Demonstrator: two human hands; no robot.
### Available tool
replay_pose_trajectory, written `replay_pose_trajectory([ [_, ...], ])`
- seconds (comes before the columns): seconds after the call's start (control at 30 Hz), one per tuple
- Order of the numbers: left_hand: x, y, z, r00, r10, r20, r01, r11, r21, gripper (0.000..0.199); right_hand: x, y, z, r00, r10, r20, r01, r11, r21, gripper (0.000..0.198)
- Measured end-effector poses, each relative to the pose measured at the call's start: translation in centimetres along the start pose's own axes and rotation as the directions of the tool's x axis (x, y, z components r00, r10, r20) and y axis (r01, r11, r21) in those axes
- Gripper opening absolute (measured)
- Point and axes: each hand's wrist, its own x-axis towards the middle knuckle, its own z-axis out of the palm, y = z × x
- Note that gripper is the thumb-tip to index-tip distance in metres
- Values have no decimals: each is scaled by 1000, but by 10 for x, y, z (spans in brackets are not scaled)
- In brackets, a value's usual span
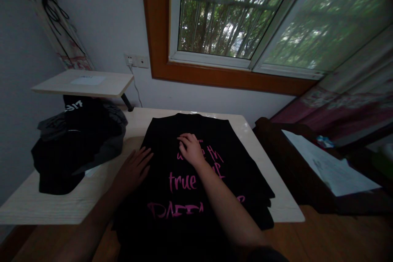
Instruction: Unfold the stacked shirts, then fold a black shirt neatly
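Observation:
A black T-shirt [166, 143] with pink lettering lies spread on the pale table, its neck end toward the window and its lower part over the near edge. More dark fabric layers show under its right side. My left hand [132, 170] rests flat at the shirt's left edge, fingers extended. On the upper middle of the print lies my right hand [190, 147], fingers stretched out and a little bent, covering some letters. Neither hand grips the cloth.
A heap of black and grey clothing [80, 143] sits on the table's [24, 208] left, below a small raised shelf [82, 82] with a paper label. Right of the table, a paper sheet [328, 163] lies on dark brown furniture [276, 155]. A window and wall socket are behind.

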Motion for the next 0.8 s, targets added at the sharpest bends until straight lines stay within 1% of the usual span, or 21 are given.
replay_pose_trajectory([
  [0.1,-1,-1,5,997,-20,72,18,999,28,54,-1,0,4,992,-89,89,89,996,1,35],
  [0.17,-2,0,5,994,-26,106,22,999,36,55,-2,1,7,984,-112,140,115,993,-11,36],
  [0.27,-5,2,3,990,-33,134,28,999,40,56,-2,1,9,978,-98,186,106,994,-30,35],
  [0.37,-8,4,-2,989,-44,142,40,999,29,56,-1,1,10,976,-73,204,84,995,-44,36],
  [0.43,-8,6,-7,989,-37,143,36,999,12,53,-1,1,9,977,-64,205,75,996,-47,36],
  [0.5,-6,7,-12,990,-9,139,11,1000,-20,46,-1,0,8,977,-61,206,71,997,-42,36],
  [0.6,4,9,-20,990,22,137,-13,998,-65,36,-1,0,7,976,-61,211,69,997,-33,35],
  [0.67,15,11,-21,990,29,137,-18,997,-78,36,0,0,7,975,-61,212,69,997,-30,35],
  [0.73,28,13,-16,990,40,136,-29,996,-85,39,0,-1,6,975,-62,212,71,997,-32,35],
  [0.8,41,16,-7,990,47,131,-36,996,-84,43,0,-1,6,976,-62,210,71,997,-32,35],
])
